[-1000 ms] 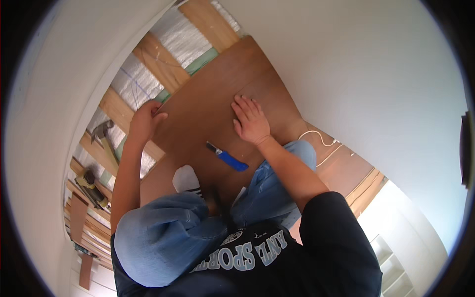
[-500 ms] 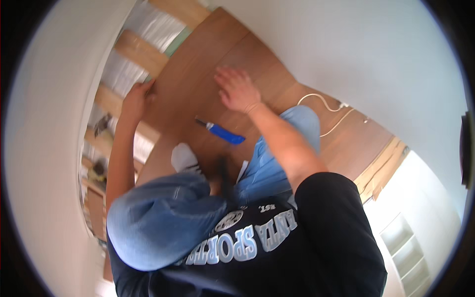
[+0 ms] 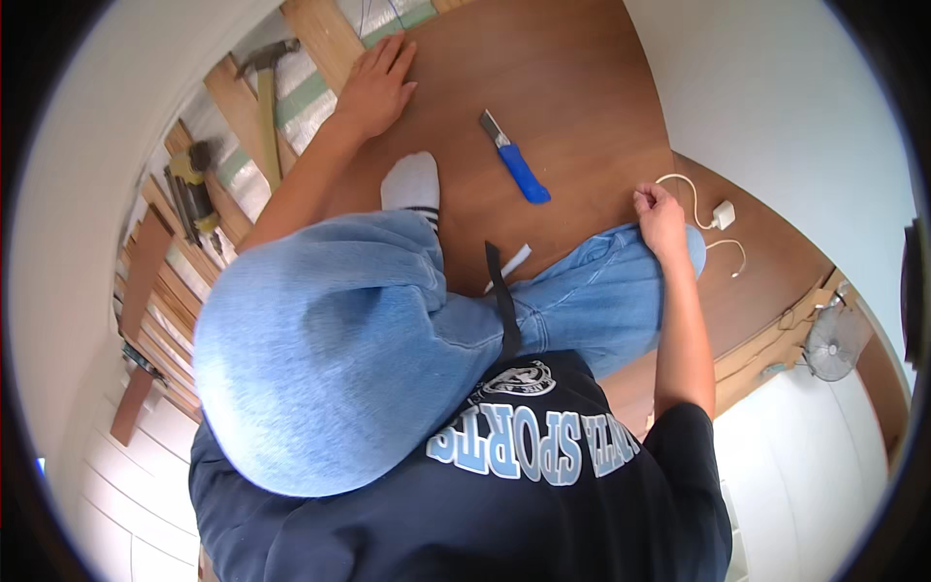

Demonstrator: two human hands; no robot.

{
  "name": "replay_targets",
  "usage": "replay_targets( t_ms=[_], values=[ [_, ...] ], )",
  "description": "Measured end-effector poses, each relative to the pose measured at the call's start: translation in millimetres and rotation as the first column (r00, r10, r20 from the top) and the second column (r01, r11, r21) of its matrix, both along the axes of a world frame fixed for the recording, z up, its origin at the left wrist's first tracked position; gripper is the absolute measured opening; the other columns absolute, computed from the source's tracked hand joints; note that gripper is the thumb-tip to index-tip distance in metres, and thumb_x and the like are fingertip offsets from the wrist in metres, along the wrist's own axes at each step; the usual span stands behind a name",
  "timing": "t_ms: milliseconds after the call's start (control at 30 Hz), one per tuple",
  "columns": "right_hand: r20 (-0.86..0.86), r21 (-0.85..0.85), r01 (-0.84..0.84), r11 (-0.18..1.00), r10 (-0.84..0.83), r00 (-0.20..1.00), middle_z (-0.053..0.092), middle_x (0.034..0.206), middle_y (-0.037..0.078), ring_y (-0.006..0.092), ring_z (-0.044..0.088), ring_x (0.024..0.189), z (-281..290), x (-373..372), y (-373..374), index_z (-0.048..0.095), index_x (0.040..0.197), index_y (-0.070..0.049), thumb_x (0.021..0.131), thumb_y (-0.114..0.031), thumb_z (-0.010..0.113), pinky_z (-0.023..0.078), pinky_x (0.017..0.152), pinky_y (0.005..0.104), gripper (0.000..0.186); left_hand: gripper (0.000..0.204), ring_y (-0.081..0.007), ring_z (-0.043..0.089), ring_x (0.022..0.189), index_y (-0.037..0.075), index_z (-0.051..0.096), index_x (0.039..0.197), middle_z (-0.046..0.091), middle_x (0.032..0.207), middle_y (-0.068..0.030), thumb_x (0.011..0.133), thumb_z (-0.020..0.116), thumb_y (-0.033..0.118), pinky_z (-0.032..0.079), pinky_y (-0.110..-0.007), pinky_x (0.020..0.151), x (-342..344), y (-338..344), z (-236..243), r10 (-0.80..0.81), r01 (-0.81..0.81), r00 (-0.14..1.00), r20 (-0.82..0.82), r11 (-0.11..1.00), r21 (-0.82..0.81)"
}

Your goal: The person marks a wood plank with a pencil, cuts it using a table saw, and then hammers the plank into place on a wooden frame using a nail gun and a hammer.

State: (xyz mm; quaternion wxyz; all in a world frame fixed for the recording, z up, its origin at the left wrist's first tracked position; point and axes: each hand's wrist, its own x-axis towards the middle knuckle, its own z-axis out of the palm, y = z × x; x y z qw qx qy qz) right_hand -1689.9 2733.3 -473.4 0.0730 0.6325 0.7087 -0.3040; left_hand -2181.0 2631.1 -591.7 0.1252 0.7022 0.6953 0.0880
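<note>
Brown floor panel (image 3: 572,87) fills the upper middle, laid over timber joists (image 3: 320,39) with silvery insulation showing between them at its left edge; everything else is placed from this panel. Person kneels on it in blue jeans, one white-socked foot (image 3: 412,182) on its near-left part. Left hand (image 3: 376,85) lies flat on the panel's left edge, fingers spread and pressing down. Right hand (image 3: 661,215) sits at the panel's right edge beside the knee, fingers curled closed; what it pinches, cannot tell. Hammer (image 3: 264,82) lies on the joists left of the panel. Blue utility knife (image 3: 516,163) lies loose mid-panel between the hands, touching neither. White charger and cable (image 3: 720,215) sit just right of the panel.
</note>
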Motion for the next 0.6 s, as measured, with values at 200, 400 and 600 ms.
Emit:
replay_targets(
  t_ms=[200,400,600],
  values=[
    [0.279,-0.247,-0.148,0.958,0.217,0.935,0.074,0.091,0.026,0.0415,0.073,0.093,-26.1,43.3,-13.3,0.077,0.094,-0.002,0.093,-0.029,0.068,0.057,0.084,0.0466,0.029,0.067,-0.0341,0.024,0.157,0.002,0.039,0.157,0.025,0.171,-0.0154,0.103,0.057,0.037,0.028,-0.050,0.124,37.6,-82.9,2.8,0.038,-0.037,0.999,0.032,0.999,-0.024],
    [0.331,-0.619,-0.375,0.691,0.662,0.673,0.070,0.112,0.031,0.0456,0.068,0.109,-63.5,44.3,-24.7,0.076,0.104,0.001,0.092,-0.040,0.065,0.056,0.093,0.0521,0.044,0.047,-0.0328,0.044,0.144,0.003,0.061,0.137,0.053,0.150,-0.0143,0.093,0.060,0.020,0.033,-0.052,0.120,68.8,-151.4,57.3,0.205,-0.175,0.970,0.129,0.962,-0.209],
    [0.174,-0.456,-0.496,0.739,0.620,0.765,0.070,0.118,0.027,0.0421,0.066,0.115,-51.7,4.1,-21.0,0.071,0.120,0.002,0.095,-0.039,0.064,0.054,0.096,0.0492,0.048,0.032,-0.0277,0.059,0.123,0.015,0.068,0.126,0.065,0.126,-0.0075,0.095,0.061,0.018,0.043,-0.046,0.106,108.9,-305.7,42.1,0.541,-0.496,0.734,0.411,0.840,-0.221]
  ],
)
